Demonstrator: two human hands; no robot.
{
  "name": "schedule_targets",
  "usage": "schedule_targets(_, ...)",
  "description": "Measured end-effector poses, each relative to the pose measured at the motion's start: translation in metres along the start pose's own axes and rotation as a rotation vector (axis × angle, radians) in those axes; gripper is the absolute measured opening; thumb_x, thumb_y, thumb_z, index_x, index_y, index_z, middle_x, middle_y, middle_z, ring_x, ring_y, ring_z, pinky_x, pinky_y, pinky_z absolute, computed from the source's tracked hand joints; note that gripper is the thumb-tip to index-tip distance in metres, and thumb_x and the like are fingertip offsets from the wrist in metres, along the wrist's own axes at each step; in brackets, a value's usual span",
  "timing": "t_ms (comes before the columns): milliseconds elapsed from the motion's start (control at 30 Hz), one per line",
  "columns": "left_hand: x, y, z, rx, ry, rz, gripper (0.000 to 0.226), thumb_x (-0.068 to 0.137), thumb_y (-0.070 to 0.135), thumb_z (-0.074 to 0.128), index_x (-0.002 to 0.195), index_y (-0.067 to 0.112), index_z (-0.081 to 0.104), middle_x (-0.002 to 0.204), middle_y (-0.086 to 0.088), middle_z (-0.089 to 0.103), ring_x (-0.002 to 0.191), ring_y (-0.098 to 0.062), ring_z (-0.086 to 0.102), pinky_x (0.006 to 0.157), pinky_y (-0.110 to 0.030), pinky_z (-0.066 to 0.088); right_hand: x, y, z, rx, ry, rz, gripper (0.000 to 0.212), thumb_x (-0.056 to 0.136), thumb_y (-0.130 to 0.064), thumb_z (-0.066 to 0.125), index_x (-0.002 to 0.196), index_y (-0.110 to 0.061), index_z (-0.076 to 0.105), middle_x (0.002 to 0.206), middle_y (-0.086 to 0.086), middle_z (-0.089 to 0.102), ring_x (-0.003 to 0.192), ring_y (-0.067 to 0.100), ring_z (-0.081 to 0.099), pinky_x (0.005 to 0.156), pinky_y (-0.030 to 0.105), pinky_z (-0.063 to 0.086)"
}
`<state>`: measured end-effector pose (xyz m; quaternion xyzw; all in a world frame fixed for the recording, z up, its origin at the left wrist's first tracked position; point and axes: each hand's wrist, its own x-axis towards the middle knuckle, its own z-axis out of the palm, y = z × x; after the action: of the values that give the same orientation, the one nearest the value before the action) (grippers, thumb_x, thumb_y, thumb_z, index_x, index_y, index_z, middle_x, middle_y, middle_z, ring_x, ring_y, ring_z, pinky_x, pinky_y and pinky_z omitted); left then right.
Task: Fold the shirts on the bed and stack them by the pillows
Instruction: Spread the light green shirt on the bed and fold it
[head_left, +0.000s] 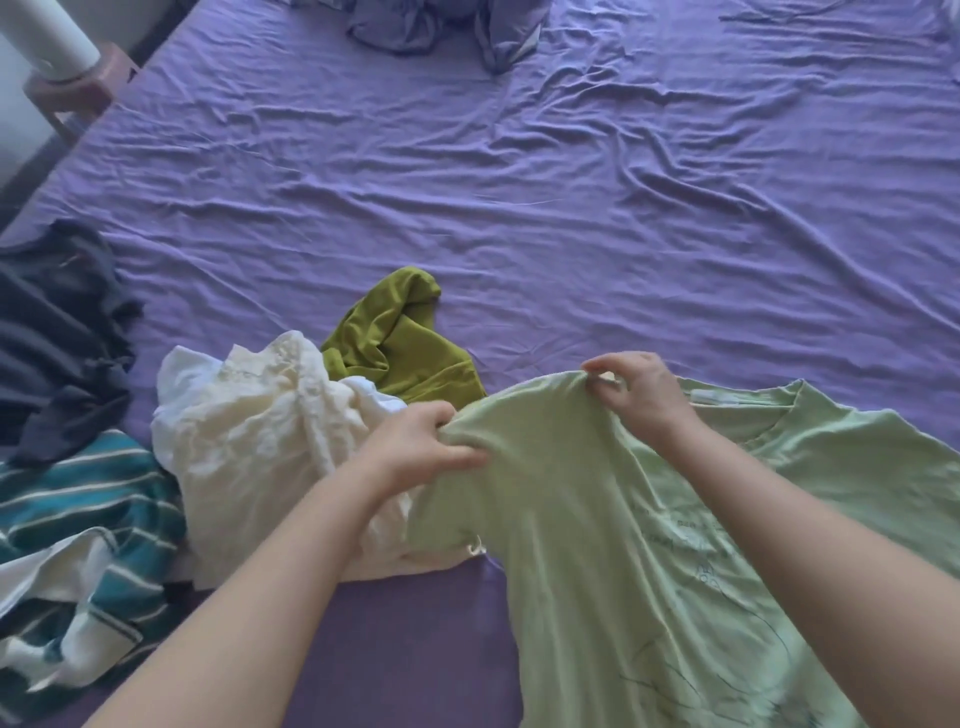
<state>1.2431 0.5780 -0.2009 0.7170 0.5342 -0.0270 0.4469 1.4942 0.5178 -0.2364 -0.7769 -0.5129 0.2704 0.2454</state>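
near bed edge, right of the unfolded heap: pale green shirt (649, 519), front up. left hand (426, 447) and right hand (634, 395) pinch its left sleeve. advice: pull sleeve taut, fold inward squarely.

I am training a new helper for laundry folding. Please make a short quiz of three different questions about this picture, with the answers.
1. True or false: both hands grip the light green shirt.
2. Which garment lies nearest the left hand? A. the cream shirt B. the dark navy shirt C. the striped teal shirt
3. Fill in: behind the cream shirt lies an ______ green shirt.

Key:
1. True. The left hand and the right hand each pinch a sleeve edge.
2. A
3. olive
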Motion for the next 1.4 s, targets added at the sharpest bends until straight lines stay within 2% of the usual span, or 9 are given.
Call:
schedule_targets(267, -0.001, 0.002, -0.043, -0.124, 0.023, -0.155, 0.007, 0.083, 0.018, 0.061, 0.089, 0.02, 0.065, 0.083, 0.0, 0.062, 0.069, -0.012, 0.055, 0.052, -0.024, 0.041, -0.029, -0.009, 0.059, -0.364, -0.292, -0.065, 0.05, 0.097, -0.045, 0.036, 0.145, -0.036, 0.025, 0.157, -0.001, 0.013, 0.145, 0.022, 0.004, 0.115, 0.04, 0.011)
schedule_targets(367, -0.003, -0.013, -0.038, 0.02, 0.043, -0.194, 0.047, 0.075, 0.011, 0.066, 0.12, 0.023, 0.058, 0.107, -0.001, 0.06, 0.097, -0.018, 0.058, 0.082, -0.029, 0.049, -0.03, -0.002, 0.074, -0.45, -0.398, -0.051, 0.047, 0.097, -0.05, 0.03, 0.142, -0.039, 0.028, 0.158, -0.001, 0.006, 0.145, 0.024, -0.001, 0.115, 0.045, 0.01)
schedule_targets(500, -0.005, -0.025, -0.023, 0.002, 0.073, -0.12, 0.081, 0.075, 0.009, 0.065, 0.145, 0.03, 0.029, 0.123, -0.003, 0.051, 0.111, -0.017, 0.05, 0.088, -0.021, 0.039, -0.009, -0.001, 0.074, -0.419, -0.228, -0.036, 0.047, 0.1, -0.043, 0.027, 0.146, -0.034, 0.022, 0.158, -0.004, 0.009, 0.146, 0.019, -0.001, 0.116, 0.043, 0.01)
schedule_targets(600, -0.003, -0.027, -0.012, -0.116, 0.195, -0.107, 0.075, 0.083, 0.036, 0.067, 0.146, 0.027, 0.027, 0.136, -0.007, 0.05, 0.125, -0.019, 0.047, 0.1, -0.027, 0.038, 0.008, -0.006, 0.076, -0.511, -0.221, -0.103, 0.046, 0.101, -0.038, 0.025, 0.146, -0.033, 0.019, 0.157, -0.007, 0.013, 0.146, 0.018, -0.002, 0.115, 0.042, 0.008)
schedule_targets(667, -0.003, -0.025, -0.007, -0.074, 0.28, -0.097, 0.065, 0.088, 0.042, 0.059, 0.144, 0.026, 0.032, 0.111, -0.006, 0.064, 0.112, -0.022, 0.056, 0.099, -0.036, 0.042, 0.014, -0.012, 0.081, -0.57, -0.264, -0.156, 0.047, 0.1, -0.032, 0.03, 0.146, -0.033, 0.019, 0.155, -0.007, 0.021, 0.145, 0.018, 0.003, 0.115, 0.046, 0.004)
schedule_targets(800, -0.007, -0.019, -0.007, 0.075, 0.313, 0.042, 0.062, 0.085, 0.006, 0.054, 0.141, 0.027, 0.039, 0.102, -0.003, 0.06, 0.102, -0.024, 0.058, 0.092, -0.038, 0.045, 0.016, -0.017, 0.086, -0.651, -0.129, -0.243, 0.025, 0.095, -0.028, 0.042, 0.116, -0.027, 0.055, 0.116, 0.002, 0.055, 0.121, 0.023, 0.04, 0.113, 0.045, 0.009)
schedule_targets(967, -0.013, -0.028, -0.026, 0.248, 0.447, 0.063, 0.073, 0.081, -0.005, 0.044, 0.144, 0.032, 0.033, 0.105, 0.001, 0.051, 0.099, -0.019, 0.052, 0.084, -0.036, 0.045, 0.023, -0.017, 0.071, -0.427, 0.131, -0.071, 0.024, 0.095, -0.032, 0.047, 0.1, -0.019, 0.067, 0.107, 0.006, 0.062, 0.111, 0.027, 0.045, 0.105, 0.037, 0.024)
schedule_targets(1200, -0.004, -0.035, -0.017, 0.73, 0.524, -0.043, 0.06, 0.089, 0.011, 0.041, 0.142, 0.036, 0.031, 0.126, 0.01, 0.051, 0.116, -0.017, 0.046, 0.097, -0.034, 0.029, -0.03, -0.026, 0.092, -0.191, 0.215, -0.181, 0.041, 0.09, -0.025, 0.059, 0.128, -0.013, 0.054, 0.136, 0.01, 0.05, 0.134, 0.028, 0.037, 0.111, 0.05, 0.024)
schedule_targets(1400, -0.002, -0.04, -0.014, 0.638, 0.505, -0.07, 0.043, 0.082, 0.028, 0.053, 0.125, 0.031, 0.056, 0.118, 0.002, 0.06, 0.118, -0.021, 0.044, 0.097, -0.036, 0.027, -0.054, -0.023, 0.136, -0.51, -0.248, -0.22, 0.063, 0.089, -0.067, 0.015, 0.147, -0.041, 0.009, 0.159, -0.002, -0.003, 0.144, 0.021, -0.014, 0.111, 0.052, -0.013)
